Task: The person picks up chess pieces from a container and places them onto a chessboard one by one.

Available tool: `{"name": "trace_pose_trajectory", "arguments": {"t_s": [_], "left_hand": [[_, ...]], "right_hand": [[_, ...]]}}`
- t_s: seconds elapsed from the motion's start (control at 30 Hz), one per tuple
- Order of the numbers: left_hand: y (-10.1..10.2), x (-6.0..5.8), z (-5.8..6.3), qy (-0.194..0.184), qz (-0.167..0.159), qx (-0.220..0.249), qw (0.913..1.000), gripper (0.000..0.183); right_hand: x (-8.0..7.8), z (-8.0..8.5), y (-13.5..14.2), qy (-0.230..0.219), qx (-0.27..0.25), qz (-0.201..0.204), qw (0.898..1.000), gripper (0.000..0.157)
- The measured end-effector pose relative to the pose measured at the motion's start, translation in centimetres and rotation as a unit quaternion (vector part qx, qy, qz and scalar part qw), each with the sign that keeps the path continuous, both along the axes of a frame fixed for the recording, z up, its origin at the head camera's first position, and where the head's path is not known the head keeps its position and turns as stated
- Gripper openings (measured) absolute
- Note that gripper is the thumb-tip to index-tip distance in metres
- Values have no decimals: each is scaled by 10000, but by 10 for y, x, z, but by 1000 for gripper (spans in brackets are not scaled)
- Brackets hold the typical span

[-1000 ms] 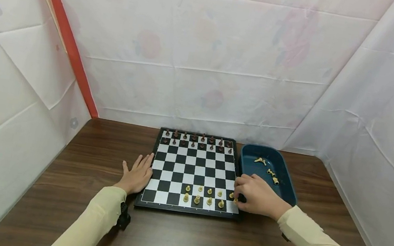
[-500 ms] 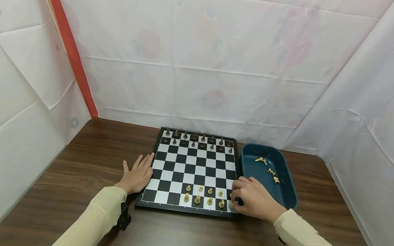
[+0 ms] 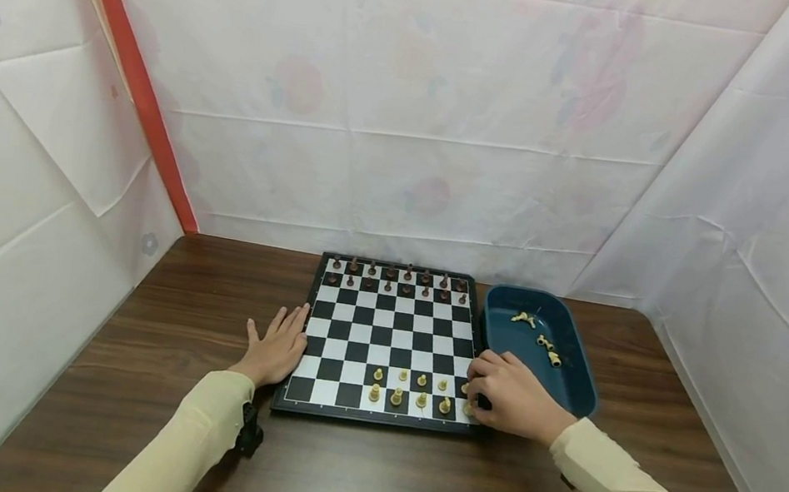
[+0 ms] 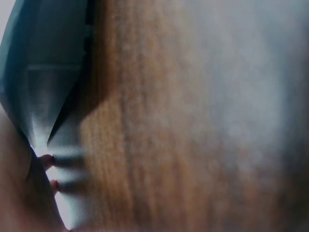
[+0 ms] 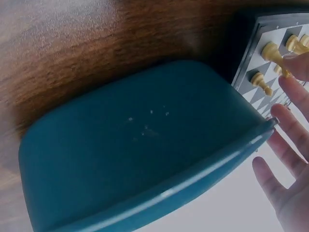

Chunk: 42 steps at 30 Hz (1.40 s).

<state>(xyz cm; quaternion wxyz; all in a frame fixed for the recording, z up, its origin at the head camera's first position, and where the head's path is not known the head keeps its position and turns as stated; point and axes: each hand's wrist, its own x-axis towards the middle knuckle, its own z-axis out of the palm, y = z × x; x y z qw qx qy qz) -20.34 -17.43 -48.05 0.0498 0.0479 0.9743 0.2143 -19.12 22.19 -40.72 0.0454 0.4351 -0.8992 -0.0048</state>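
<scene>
Yellow and pinched at its top between thumb and finger of my right grip, the piece stands at the board's near right corner; my left grip lies spread along the opposite edge. Letting go off-centre could leave it askew, and a careless knuckle could topple the pawn just beside or nudge the tray.

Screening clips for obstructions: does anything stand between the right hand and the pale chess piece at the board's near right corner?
Nothing visible does. The right hand pinches the corner piece near its top; the blue tray sits beside the board, not between them.
</scene>
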Motion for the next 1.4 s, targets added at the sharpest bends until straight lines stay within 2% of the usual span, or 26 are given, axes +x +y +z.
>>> {"name": "trace_pose_trajectory", "arguments": {"t_s": [0.17, 0.33, 0.63, 0.8, 0.97, 1.2, 1.4], "left_hand": [[0, 0, 0, -14, -6, 16, 10000, 56], [0, -1, 1, -42, 19, -2, 10000, 56], [0, -1, 2, -69, 46, -6, 10000, 56], [-1, 0, 2, -104, 54, -27, 9999, 56], [-1, 0, 1, -68, 35, -38, 10000, 56], [0, 2, 2, -58, 76, -2, 10000, 56], [1, 2, 3, -20, 54, -46, 10000, 56]], "right_hand": [[-4, 14, 6, 113, -120, -50, 9999, 20], [-15, 33, 18, 415, -191, -39, 9990, 20], [-56, 52, 45, 919, -164, -186, 9955, 17], [-79, 51, 53, 985, 54, -337, 9946, 10], [-95, 42, 54, 952, 306, -465, 9939, 8], [-113, 30, 51, 833, 539, -732, 9924, 9], [-122, 19, 51, 813, 653, -948, 9900, 8]]}}
